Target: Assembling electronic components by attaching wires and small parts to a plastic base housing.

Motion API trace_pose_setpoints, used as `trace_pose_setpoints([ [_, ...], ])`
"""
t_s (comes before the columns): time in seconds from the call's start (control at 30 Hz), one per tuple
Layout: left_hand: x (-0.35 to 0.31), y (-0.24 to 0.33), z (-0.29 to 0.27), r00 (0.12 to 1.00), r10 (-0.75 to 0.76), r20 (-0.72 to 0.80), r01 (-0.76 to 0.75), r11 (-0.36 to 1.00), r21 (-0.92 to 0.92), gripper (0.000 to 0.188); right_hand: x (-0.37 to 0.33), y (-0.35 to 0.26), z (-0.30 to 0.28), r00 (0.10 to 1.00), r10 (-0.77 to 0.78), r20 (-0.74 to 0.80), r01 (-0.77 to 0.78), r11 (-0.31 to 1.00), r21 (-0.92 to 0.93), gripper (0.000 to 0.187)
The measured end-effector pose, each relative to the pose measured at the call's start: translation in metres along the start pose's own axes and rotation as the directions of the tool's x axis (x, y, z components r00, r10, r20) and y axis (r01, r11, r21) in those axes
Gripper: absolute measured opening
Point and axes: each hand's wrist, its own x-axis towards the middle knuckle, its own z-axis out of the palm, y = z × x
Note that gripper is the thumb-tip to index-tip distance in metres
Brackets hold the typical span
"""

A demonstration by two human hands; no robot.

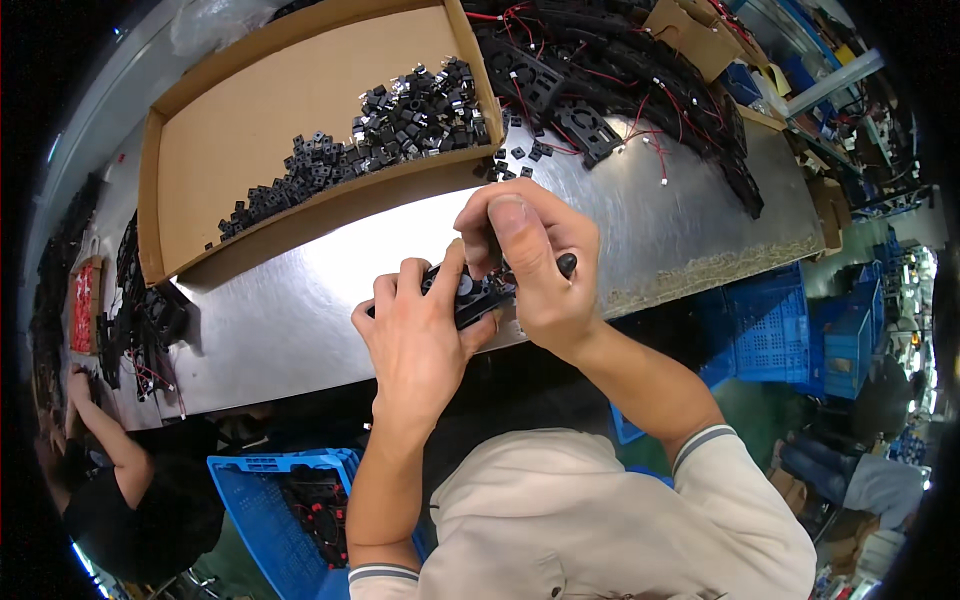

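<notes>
Near the front edge of the metal table, my left hand [415, 315] is closed round a small black plastic housing [483, 302], its fingers over the top and thumb at the near side. My right hand [545, 265] is curled closed just above the housing's right end. A rounded black end [567, 265] pokes out beside its thumb; the rest of whatever it grips is hidden by the fingers.
A shallow cardboard box [280, 85] with a heap of small black parts [345, 165] stands at the back. Black frames with red wires [590, 130] pile up at the back right. Blue crates [770, 325] stand beyond the table edge. A co-worker's arm [110, 425] shows at left.
</notes>
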Motion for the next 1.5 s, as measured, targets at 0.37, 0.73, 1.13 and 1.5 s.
trace_pose_setpoints([
  [0.37, 0.049, -0.045, -0.009, 0.944, 0.324, 0.055, -0.316, 0.941, -0.122, 0.062, 0.042, 0.015, -0.040, 0.717, 0.056, 0.694, -0.417, 0.833, 0.364, 0.049],
  [0.73, 0.064, -0.039, -0.011, 0.890, 0.380, 0.252, -0.354, 0.924, -0.143, 0.066, 0.047, 0.010, -0.056, 0.686, 0.151, 0.712, -0.507, 0.800, 0.320, 0.053],
  [1.13, 0.002, -0.005, -0.008, 0.999, 0.020, -0.044, -0.015, 0.995, 0.103, 0.076, 0.018, 0.004, -0.027, 0.984, 0.147, 0.099, -0.171, 0.931, 0.321, 0.038],
  [1.5, -0.003, 0.001, -0.007, 0.993, 0.057, -0.105, -0.038, 0.984, 0.175, 0.075, 0.014, 0.004, -0.014, 0.985, 0.134, 0.110, -0.156, 0.961, 0.227, 0.034],
])
